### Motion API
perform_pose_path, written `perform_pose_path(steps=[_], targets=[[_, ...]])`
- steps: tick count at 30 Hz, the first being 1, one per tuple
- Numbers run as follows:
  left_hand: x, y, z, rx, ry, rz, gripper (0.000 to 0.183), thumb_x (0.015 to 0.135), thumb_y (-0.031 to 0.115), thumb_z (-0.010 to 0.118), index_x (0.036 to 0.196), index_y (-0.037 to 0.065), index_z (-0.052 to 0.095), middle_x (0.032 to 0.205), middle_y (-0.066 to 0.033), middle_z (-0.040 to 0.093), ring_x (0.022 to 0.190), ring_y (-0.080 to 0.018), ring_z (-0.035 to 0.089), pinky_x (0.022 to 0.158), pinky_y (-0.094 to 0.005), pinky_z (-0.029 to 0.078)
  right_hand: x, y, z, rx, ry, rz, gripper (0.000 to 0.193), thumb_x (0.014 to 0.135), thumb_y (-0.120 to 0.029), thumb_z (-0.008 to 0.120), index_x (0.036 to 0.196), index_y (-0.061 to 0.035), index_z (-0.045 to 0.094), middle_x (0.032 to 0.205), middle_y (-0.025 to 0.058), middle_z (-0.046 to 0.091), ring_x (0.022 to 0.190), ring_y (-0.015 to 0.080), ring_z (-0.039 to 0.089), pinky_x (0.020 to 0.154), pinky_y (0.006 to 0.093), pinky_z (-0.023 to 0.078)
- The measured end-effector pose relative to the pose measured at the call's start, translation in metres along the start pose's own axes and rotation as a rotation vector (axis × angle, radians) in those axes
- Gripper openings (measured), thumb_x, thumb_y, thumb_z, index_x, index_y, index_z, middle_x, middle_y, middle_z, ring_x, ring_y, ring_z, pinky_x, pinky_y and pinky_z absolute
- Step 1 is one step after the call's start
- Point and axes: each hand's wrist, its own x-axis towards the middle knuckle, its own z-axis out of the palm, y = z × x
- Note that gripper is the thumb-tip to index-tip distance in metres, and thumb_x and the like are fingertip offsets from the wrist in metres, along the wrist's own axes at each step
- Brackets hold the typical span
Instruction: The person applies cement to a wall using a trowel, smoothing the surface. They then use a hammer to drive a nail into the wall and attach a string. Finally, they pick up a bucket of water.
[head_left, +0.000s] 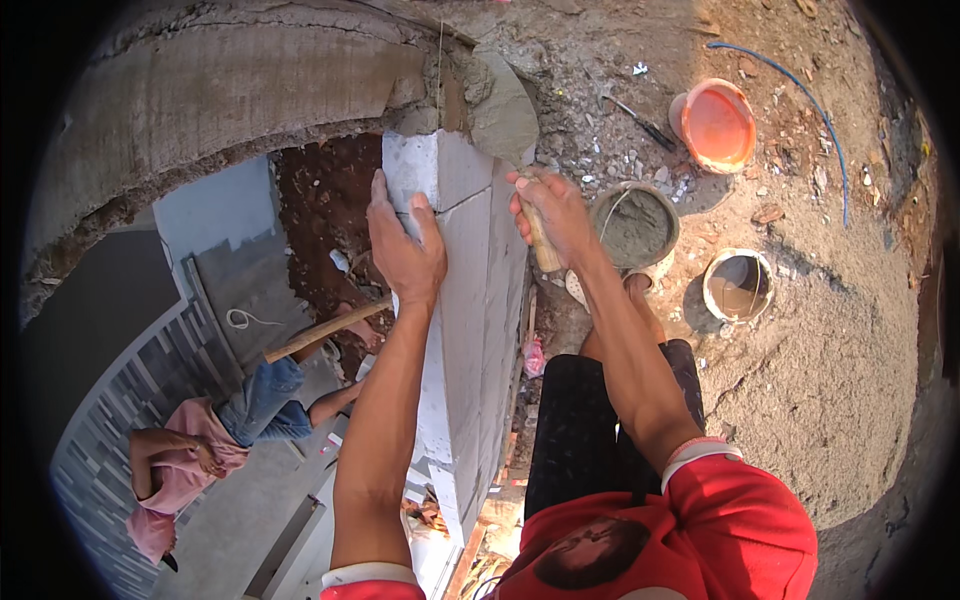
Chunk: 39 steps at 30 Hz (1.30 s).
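Note:
My left hand (408,245) lies on the top of a white lightweight-block wall (470,260), its thumb and fingers stretched out along the block nearest the concrete. My right hand (558,215) is closed around the wooden handle of a trowel (505,115). Its broad rounded blade, grey with mortar, is at the far end of the block wall, by the edge of a curved concrete surface (250,75). Wet grey mortar clings around that corner. A thin string (439,60) runs down toward the top of the end block.
To the right stand a bucket of grey mortar (635,228), an orange-red bucket (718,125) and a smaller pail (738,285). A sand heap (810,400) spreads beyond them. Left of the wall, a person in pink (205,440) is beside a wooden pole (325,328).

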Motion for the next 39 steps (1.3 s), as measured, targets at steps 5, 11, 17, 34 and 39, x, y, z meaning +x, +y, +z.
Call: perform_pose_path(steps=[5, 11, 17, 34, 39], targets=[[0.0, -0.001, 0.001, 0.001, 0.009, 0.003, 0.061, 0.104, 0.032, 0.057, 0.151, -0.006, 0.045, 0.144, -0.0301, 0.056, 0.13, -0.0472, 0.056, 0.109, -0.0493, 0.044, -0.012, 0.001, 0.0, -0.036, -0.053, -0.039, 0.039, 0.103, -0.021, 0.061, 0.132, 0.0051, 0.06, 0.084, 0.005, 0.064, 0.059, 0.0099, 0.058, 0.05, 0.0257, 0.047], [0.001, 0.0, 0.0, -0.002, 0.004, 0.018, 0.061, 0.105, 0.032, 0.056, 0.151, -0.007, 0.045, 0.144, -0.0304, 0.056, 0.129, -0.0473, 0.056, 0.109, -0.0493, 0.044, -0.029, -0.001, -0.021, -0.097, -0.17, 0.021, 0.04, 0.102, -0.019, 0.06, 0.134, 0.0053, 0.06, 0.086, 0.0058, 0.065, 0.061, 0.0096, 0.058, 0.052, 0.0255, 0.048], [0.001, 0.0, 0.0, -0.009, 0.001, 0.008, 0.062, 0.106, 0.034, 0.055, 0.151, -0.007, 0.045, 0.144, -0.0301, 0.055, 0.13, -0.0471, 0.056, 0.109, -0.0494, 0.045, -0.067, -0.023, -0.022, 0.096, -0.087, -0.122, 0.047, 0.098, -0.016, 0.064, 0.139, 0.0056, 0.057, 0.096, 0.007, 0.066, 0.07, 0.0103, 0.062, 0.061, 0.0251, 0.052], [0.0, 0.002, -0.001, -0.024, 0.004, -0.016, 0.061, 0.102, 0.028, 0.059, 0.151, -0.006, 0.045, 0.137, -0.0287, 0.059, 0.125, -0.0462, 0.057, 0.108, -0.0496, 0.045, -0.04, 0.002, 0.047, -0.318, 0.358, -0.669, 0.051, 0.096, -0.012, 0.069, 0.141, 0.0055, 0.055, 0.12, 0.0085, 0.07, 0.099, 0.0128, 0.066, 0.082, 0.0254, 0.054], [0.001, 0.0, 0.003, -0.08, 0.04, -0.032, 0.061, 0.101, 0.028, 0.06, 0.15, -0.004, 0.047, 0.129, -0.0275, 0.061, 0.12, -0.0456, 0.059, 0.104, -0.051, 0.047, -0.01, -0.031, -0.001, -0.226, 0.219, -0.156, 0.036, 0.101, -0.022, 0.064, 0.13, -0.0001, 0.06, 0.093, 0.0047, 0.067, 0.067, 0.0107, 0.059, 0.059, 0.0263, 0.053]])
